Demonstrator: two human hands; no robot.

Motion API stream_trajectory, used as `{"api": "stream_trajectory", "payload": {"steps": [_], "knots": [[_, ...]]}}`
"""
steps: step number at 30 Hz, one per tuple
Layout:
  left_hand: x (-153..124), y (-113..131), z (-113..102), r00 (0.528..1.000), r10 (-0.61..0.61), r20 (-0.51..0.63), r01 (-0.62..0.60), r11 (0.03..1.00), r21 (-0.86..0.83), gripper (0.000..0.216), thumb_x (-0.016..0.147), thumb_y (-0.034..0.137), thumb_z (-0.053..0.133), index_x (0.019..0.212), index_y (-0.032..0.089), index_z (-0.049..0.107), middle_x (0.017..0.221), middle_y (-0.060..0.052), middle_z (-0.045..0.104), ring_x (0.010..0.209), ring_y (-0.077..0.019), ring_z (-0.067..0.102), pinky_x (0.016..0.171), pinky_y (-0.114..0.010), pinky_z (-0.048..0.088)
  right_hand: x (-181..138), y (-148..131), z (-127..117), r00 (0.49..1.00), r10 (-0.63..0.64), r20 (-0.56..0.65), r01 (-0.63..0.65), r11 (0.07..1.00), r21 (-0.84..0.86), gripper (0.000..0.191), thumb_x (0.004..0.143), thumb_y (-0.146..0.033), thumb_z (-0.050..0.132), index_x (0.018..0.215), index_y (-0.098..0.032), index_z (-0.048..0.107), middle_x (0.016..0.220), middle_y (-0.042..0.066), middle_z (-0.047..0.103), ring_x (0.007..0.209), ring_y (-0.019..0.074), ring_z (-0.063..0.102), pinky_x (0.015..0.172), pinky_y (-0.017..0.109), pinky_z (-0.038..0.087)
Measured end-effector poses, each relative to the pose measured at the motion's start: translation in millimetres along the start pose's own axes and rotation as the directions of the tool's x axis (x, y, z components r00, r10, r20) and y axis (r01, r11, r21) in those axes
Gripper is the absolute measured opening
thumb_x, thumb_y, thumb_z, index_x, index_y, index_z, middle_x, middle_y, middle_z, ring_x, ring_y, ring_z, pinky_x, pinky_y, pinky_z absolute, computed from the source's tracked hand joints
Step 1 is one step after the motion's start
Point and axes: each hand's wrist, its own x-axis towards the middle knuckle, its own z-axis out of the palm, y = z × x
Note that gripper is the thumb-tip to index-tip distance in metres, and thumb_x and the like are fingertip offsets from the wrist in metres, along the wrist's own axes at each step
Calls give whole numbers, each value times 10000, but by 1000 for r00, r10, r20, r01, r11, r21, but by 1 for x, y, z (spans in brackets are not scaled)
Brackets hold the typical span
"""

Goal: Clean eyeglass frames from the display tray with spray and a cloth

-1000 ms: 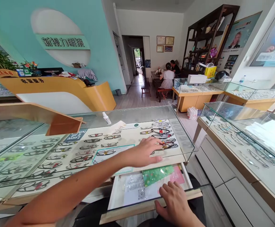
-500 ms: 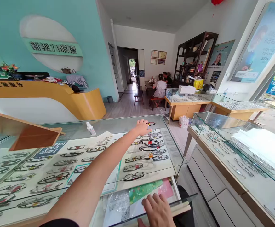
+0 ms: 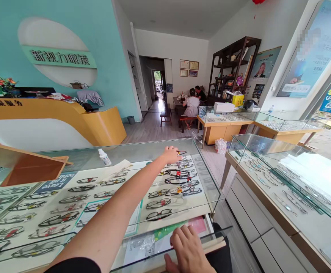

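My left hand (image 3: 171,155) is stretched out to the far end of the glass display case (image 3: 120,147), fingers closed around one side of a pair of eyeglasses (image 3: 182,152). Most of that pair's near side is hidden behind the fingers. Just below the hand lie rows of other eyeglasses (image 3: 178,172), some with red or orange tags. Close to me, my right hand (image 3: 188,248) curls over the glass-edged front of a pulled-out drawer (image 3: 216,244). Inside the drawer are plastic-wrapped papers, a green sheet (image 3: 165,232) and a pink sheet (image 3: 198,224).
A small white bottle (image 3: 104,157) stands on the case, left of my arm. Farther left is a tilted wooden stand (image 3: 34,168). Another glass case (image 3: 263,182) with eyeglasses runs along the right. Two people sit at a table in the back.
My left hand and the eyeglasses have dropped slightly. My right hand and the drawer front have moved a little inward, and less of the drawer's contents shows. The view has shifted slightly.
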Motion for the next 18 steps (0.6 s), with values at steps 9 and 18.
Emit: {"api": "stream_trajectory", "payload": {"steps": [9, 18], "knots": [[-156, -17, -32, 988, 153, -22, -155, 978, -140, 915, 1017, 809, 368, 1732, 239, 366, 1818, -126, 325, 1672, -363, 286, 1345, -559, 189, -7, 122, -92, 991, 90, 95, -67, 974, -218, 1004, 853, -765, 771, 1572, -151, 433, 1496, 245, 610, 1432, 457, 538, 1209, 606, 399], [-355, -71, 48, 990, 82, 117, -63, 985, -160, 1280, 830, 934, 602, 1785, 261, 80, 1846, -128, 88, 1711, -429, 167, 1378, -582, 231, 13, 176, -96, 957, 63, 282, 38, 939, -342, 1326, 866, -862, 659, 1791, -138, 44, 1815, 219, 296, 1663, 450, 319, 1342, 626, 304]]}}
